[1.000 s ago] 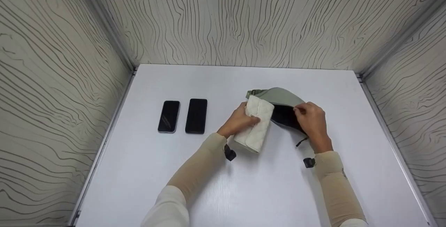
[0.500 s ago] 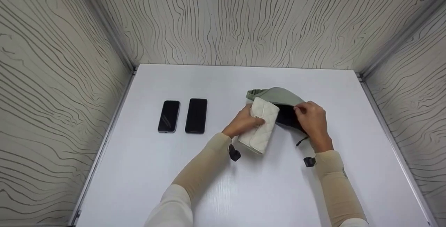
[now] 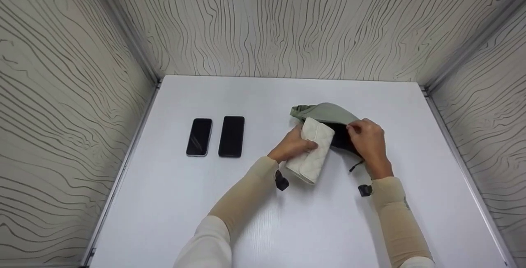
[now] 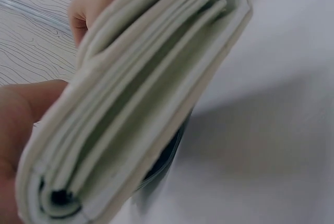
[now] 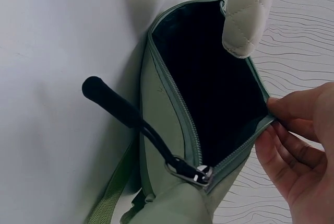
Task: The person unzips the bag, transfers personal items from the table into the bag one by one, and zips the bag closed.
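Note:
A white quilted wallet (image 3: 315, 146) is held in my left hand (image 3: 294, 144), the thumb across its front flap. In the left wrist view the folded inner layers of the wallet (image 4: 135, 98) face the camera. Behind it lies a sage-green waist bag (image 3: 332, 113), unzipped, its dark inside showing. My right hand (image 3: 369, 142) pinches the bag's upper opening edge. In the right wrist view the wallet's corner (image 5: 245, 20) overlaps the far end of the opening; whether it reaches inside I cannot tell. A black zipper pull (image 5: 112, 104) hangs from the slider.
Two dark-screened phones, a left one (image 3: 199, 137) and a right one (image 3: 231, 136), lie side by side on the white table (image 3: 263, 218). Wood-grain patterned panels (image 3: 263, 25) stand around the table at the back and sides. A green strap (image 5: 112, 187) trails from the bag.
My left hand has carried the wallet rightward and slightly toward me, covering more of the bag's opening. The right hand keeps its pinch on the bag's edge, nearly still.

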Demonstrator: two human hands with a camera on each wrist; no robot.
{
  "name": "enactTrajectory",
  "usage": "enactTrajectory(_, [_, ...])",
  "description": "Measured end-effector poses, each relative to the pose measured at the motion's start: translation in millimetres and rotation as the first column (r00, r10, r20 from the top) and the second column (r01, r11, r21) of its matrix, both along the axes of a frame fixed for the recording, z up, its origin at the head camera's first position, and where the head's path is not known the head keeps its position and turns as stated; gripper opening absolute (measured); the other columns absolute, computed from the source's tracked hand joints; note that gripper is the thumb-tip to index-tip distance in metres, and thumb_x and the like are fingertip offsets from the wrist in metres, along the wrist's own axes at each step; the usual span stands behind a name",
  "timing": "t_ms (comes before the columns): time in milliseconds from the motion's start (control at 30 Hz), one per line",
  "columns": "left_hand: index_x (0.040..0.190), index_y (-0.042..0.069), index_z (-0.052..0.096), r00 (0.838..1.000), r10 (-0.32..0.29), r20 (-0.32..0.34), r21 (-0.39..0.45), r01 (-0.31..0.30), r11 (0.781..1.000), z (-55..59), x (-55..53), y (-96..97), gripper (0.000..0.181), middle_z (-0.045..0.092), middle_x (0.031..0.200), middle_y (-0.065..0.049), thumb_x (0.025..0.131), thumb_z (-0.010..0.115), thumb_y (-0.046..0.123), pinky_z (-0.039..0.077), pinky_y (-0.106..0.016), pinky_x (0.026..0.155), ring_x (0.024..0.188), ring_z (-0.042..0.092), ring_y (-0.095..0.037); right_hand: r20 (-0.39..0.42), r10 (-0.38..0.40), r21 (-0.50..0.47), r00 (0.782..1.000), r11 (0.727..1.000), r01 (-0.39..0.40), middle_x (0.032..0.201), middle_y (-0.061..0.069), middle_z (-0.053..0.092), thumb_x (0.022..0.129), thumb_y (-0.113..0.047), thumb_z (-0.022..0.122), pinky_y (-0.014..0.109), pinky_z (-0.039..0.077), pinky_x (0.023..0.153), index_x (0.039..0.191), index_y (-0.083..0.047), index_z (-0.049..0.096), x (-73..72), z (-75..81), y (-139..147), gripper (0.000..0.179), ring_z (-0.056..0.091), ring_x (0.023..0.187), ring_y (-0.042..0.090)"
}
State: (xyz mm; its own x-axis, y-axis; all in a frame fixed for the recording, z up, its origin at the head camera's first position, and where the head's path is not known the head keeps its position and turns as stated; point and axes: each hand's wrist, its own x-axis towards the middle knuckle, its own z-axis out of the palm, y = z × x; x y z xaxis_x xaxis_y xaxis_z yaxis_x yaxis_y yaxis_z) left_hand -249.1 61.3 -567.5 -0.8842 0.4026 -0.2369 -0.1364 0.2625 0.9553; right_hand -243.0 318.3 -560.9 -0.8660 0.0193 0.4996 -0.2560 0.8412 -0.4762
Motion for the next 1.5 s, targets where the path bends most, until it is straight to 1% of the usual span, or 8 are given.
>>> enactTrajectory(100, [0.151,0.004,0.046,1.000,-0.007,0.004,0.002,0.007,1.000,-0.6,0.2,2.0,0.076,0.062,0.137,-0.008,0.086,0.079,0.023,0.049,-0.039,0.111,0.117,0.059,-0.017,0.005,0.001,0.002,1.000,1.000,-0.001,0.083,0.020,0.073,0.091,-0.003,0.079,0.048,0.055,0.071,0.093,0.004,0.080,0.3,0.1,0.0,0.007,0.071,0.077,0.037])
enactTrajectory(300, [0.145,0.004,0.051,1.000,-0.015,0.022,0.040,0.014,0.999,-1.4,1.0,8.9,0.068,0.062,0.130,-0.006,0.085,0.080,0.018,0.050,-0.037,0.107,0.112,0.058,-0.017,0.016,-0.006,0.002,1.000,1.000,0.006,0.083,0.020,0.073,0.092,-0.002,0.078,0.047,0.054,0.071,0.093,0.005,0.080,0.9,-0.8,-0.2,0.008,0.071,0.077,0.036])
enactTrajectory(467, [0.145,0.002,0.052,1.000,-0.010,0.029,0.059,0.008,0.998,-4.1,-0.8,13.8,0.068,0.062,0.132,-0.008,0.085,0.081,0.017,0.051,-0.037,0.107,0.113,0.059,-0.017,0.010,-0.002,0.000,1.000,1.000,0.002,0.083,0.020,0.073,0.091,-0.002,0.078,0.046,0.053,0.070,0.093,0.005,0.080,1.2,-0.9,-0.3,0.007,0.070,0.076,0.036])
enactTrajectory(667, [0.149,0.001,0.049,0.999,-0.019,0.033,0.052,0.017,0.999,-4.9,-1.8,16.8,0.073,0.062,0.136,-0.010,0.085,0.081,0.018,0.050,-0.039,0.111,0.115,0.059,-0.018,0.002,-0.005,0.003,1.000,1.000,0.005,0.083,0.020,0.073,0.091,-0.002,0.079,0.047,0.053,0.069,0.092,0.004,0.080,1.2,-1.0,-0.1,0.007,0.070,0.076,0.037])
enactTrajectory(967, [0.147,-0.002,0.049,0.999,-0.023,0.046,0.020,0.022,1.000,-6.6,-4.1,21.3,0.073,0.063,0.129,-0.008,0.084,0.081,0.018,0.052,-0.035,0.105,0.110,0.060,-0.017,-0.001,-0.005,-0.007,1.000,1.000,0.005,0.082,0.020,0.073,0.091,-0.003,0.079,0.047,0.053,0.070,0.092,0.005,0.080,-0.1,-0.4,-1.8,0.007,0.070,0.075,0.037])
enactTrajectory(1200, [0.148,-0.003,0.049,0.997,-0.029,0.066,0.015,0.028,0.999,-11.4,-6.8,28.4,0.076,0.063,0.135,-0.012,0.084,0.081,0.021,0.052,-0.036,0.106,0.112,0.061,-0.018,0.002,0.006,-0.001,1.000,1.000,-0.006,0.082,0.020,0.073,0.091,-0.002,0.079,0.045,0.053,0.070,0.092,0.005,0.080,-0.2,-1.0,-1.0,0.007,0.070,0.076,0.036])
enactTrajectory(1367, [0.152,-0.004,0.045,0.996,-0.010,0.087,0.010,0.009,1.000,-14.9,-7.4,32.3,0.081,0.060,0.142,-0.016,0.084,0.082,0.021,0.050,-0.037,0.110,0.118,0.060,-0.020,0.016,0.007,-0.003,1.000,1.000,-0.006,0.083,0.020,0.073,0.092,-0.003,0.078,0.045,0.053,0.070,0.093,0.004,0.080,1.1,-1.0,-1.8,0.007,0.070,0.076,0.035])
enactTrajectory(1500, [0.154,-0.005,0.044,0.996,0.002,0.088,0.018,-0.004,1.000,-16.5,-7.8,34.0,0.084,0.058,0.147,-0.018,0.084,0.082,0.021,0.047,-0.038,0.115,0.124,0.058,-0.021,0.022,0.008,-0.010,1.000,1.000,-0.008,0.083,0.019,0.073,0.092,-0.003,0.079,0.045,0.053,0.070,0.093,0.004,0.080,2.2,-1.1,-2.6,0.007,0.070,0.076,0.035])
